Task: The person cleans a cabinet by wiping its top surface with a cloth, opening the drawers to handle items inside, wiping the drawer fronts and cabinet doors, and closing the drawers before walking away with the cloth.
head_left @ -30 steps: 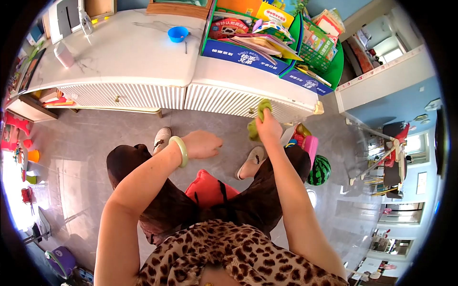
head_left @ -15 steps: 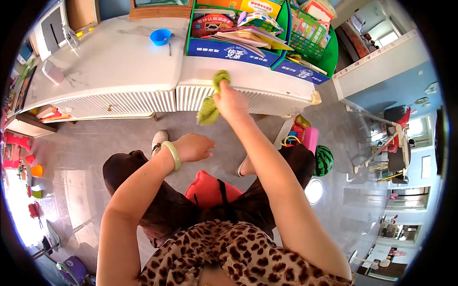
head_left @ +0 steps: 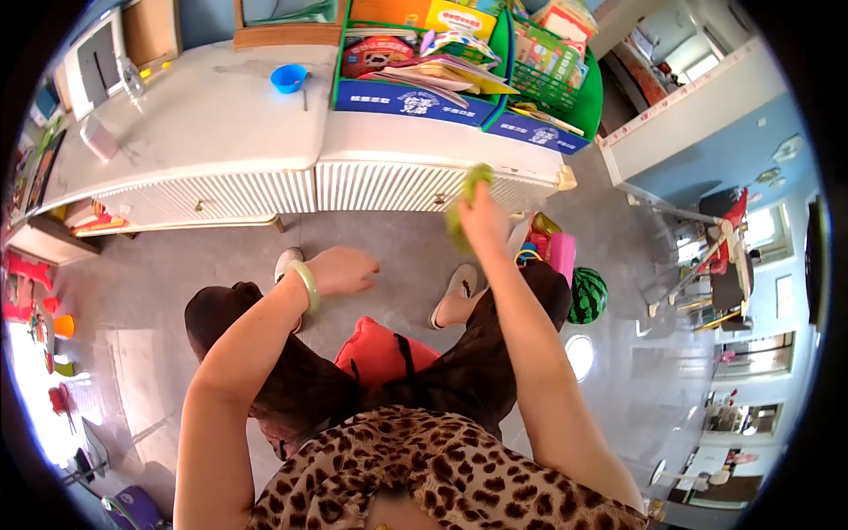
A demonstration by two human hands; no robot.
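Leopard-print top [head_left: 442, 468] nearest me, worn by a person with a red cushion [head_left: 375, 349] between the thighs. Beyond it, the left hand [head_left: 344, 269], with a pale bangle [head_left: 309, 287] at its wrist, hangs over the grey floor [head_left: 389, 247], fingers loosely bent, holding nothing I can see. Farther out, the right hand [head_left: 484, 221] clasps the bunched middle of a green cloth [head_left: 457, 223], which hangs before a white ribbed drawer [head_left: 380, 187]; I cannot tell whether they touch. To work those ribs well, I'd spread the cloth under the fingertips, follow the grooves and go gently around the knob [head_left: 440, 200]. Behind, green-and-blue book bins [head_left: 380, 97] stand right of a blue bowl [head_left: 289, 86].
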